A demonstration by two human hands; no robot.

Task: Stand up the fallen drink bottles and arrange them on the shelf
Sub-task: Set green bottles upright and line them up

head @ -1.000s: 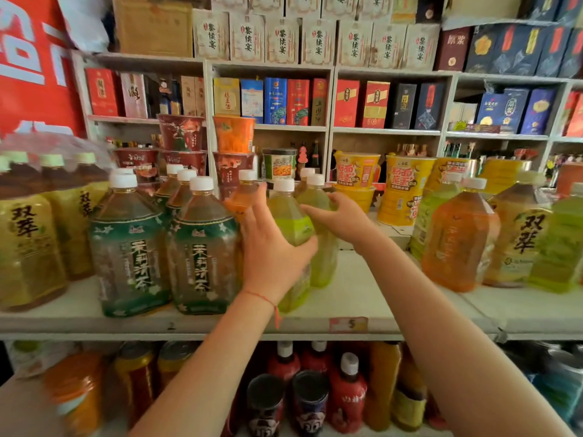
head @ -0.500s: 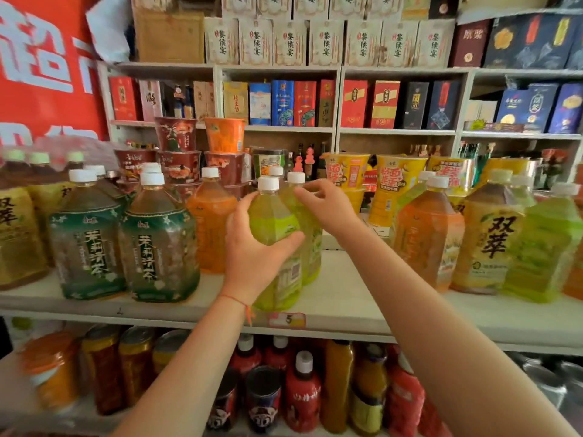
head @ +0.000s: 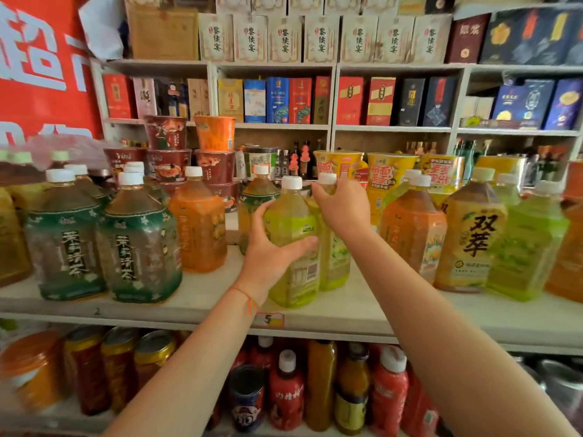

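Two yellow-green drink bottles stand upright side by side in the middle of the white shelf (head: 362,313). My left hand (head: 271,250) is wrapped around the body of the front bottle (head: 293,222), which has a white cap. My right hand (head: 344,206) grips the shoulder of the second green bottle (head: 334,260) just behind and to the right. To the left stand an orange bottle (head: 198,225) and two dark green tea bottles (head: 138,244). On the right an orange bottle (head: 413,228), a yellow-labelled bottle (head: 470,238) and a light green bottle (head: 527,244) are upright.
Stacked instant-noodle cups (head: 189,152) and yellow noodle tubs (head: 391,175) sit behind the bottles. Boxed goods fill the back wall shelves (head: 284,100). The lower shelf holds red bottles (head: 285,392) and cans (head: 246,395). A price tag (head: 268,320) marks the shelf edge.
Both hands with the two green bottles have shifted to the right along the shelf, away from the orange bottle. The camera view has moved left and closer.
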